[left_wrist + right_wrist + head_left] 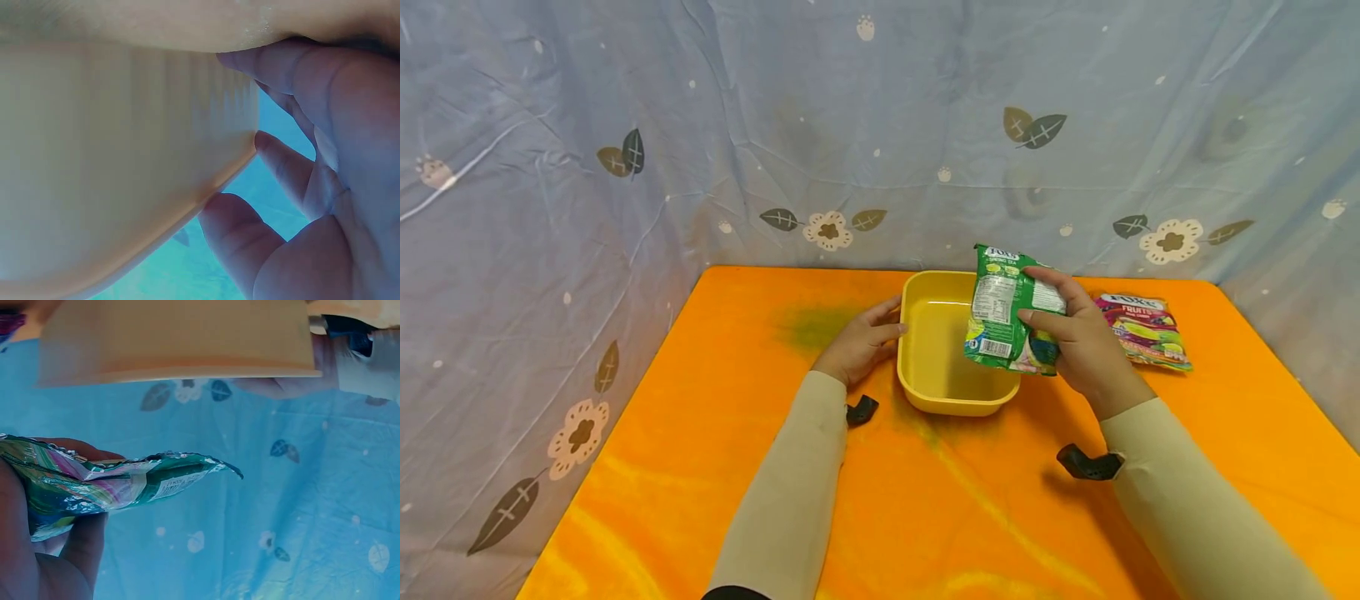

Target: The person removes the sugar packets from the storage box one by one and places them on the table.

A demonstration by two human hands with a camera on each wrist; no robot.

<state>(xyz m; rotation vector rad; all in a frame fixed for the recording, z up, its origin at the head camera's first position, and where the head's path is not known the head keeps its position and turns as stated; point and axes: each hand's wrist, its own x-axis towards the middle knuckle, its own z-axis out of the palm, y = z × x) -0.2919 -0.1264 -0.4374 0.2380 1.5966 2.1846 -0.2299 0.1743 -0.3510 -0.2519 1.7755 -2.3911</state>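
Observation:
A yellow plastic tub (955, 407) stands on the orange cloth, with its inside visible from above. My left hand (867, 340) touches its left side, fingers spread along the wall and the thumb near the rim; the left wrist view shows fingertips against the ribbed wall (125, 144). My right hand (1086, 346) grips a green candy bag (1011, 312) by its right side, thumb on the face towards me. The bag is held above the right part of the tub, back label showing. In the right wrist view the green bag (119, 487) appears edge-on, apart from the tub (181, 344).
A purple-red fruit candy bag (1146, 332) lies on the orange cloth (925, 508) to the right of my right hand. A grey-blue curtain (880, 117) with flowers and leaves hangs behind and along both sides. Black wrist-camera pieces (1086, 463) stick out from the sleeves.

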